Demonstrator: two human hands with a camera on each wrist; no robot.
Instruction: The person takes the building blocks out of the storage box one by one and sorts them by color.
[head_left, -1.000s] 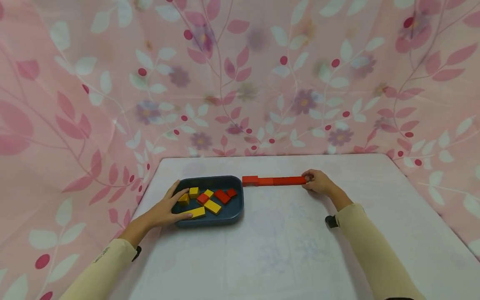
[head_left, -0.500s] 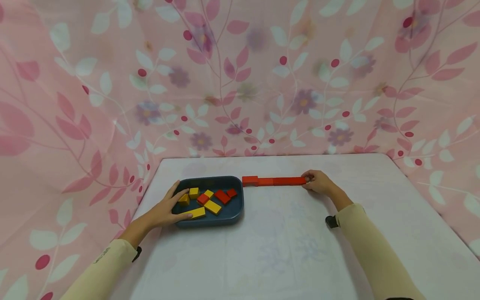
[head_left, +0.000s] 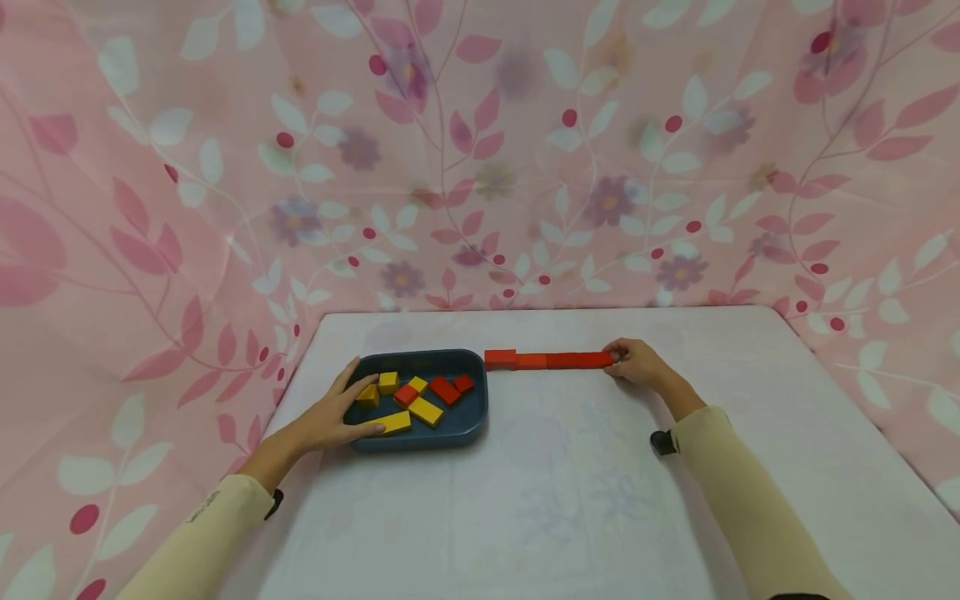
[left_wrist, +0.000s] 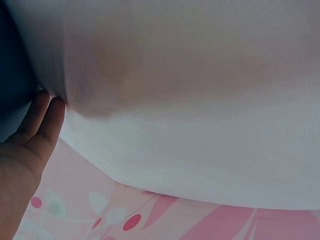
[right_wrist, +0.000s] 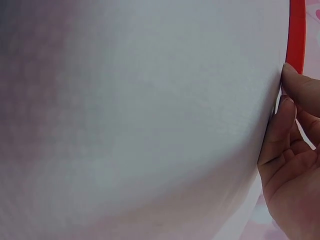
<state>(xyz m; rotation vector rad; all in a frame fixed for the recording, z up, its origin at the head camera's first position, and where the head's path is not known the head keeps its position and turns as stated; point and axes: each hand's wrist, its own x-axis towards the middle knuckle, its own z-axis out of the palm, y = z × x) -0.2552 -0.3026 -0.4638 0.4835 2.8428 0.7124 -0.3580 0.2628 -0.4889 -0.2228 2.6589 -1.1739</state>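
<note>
A dark blue tray [head_left: 472, 437] on the left of the table holds loose yellow and red blocks. My left hand [head_left: 330, 418] holds its left end, with the thumb and a finger reaching over the rim beside a long yellow block [head_left: 396, 422]. In the left wrist view, two fingers [left_wrist: 52, 120] lie along the tray's outer side. To the right of the tray, red blocks [head_left: 577, 361] stand end to end in a straight row; the leftmost red block [head_left: 500, 359] looks slightly raised. My right hand [head_left: 636, 363] pinches the row's right end, its fingertips partly covering it.
White cloth covers the table [head_left: 555, 500]. Behind it and at both sides hangs a pink floral curtain [head_left: 517, 167]. Inside the tray lie a yellow cube [head_left: 387, 382], a yellow triangular block [head_left: 368, 396] and a red block [head_left: 445, 391].
</note>
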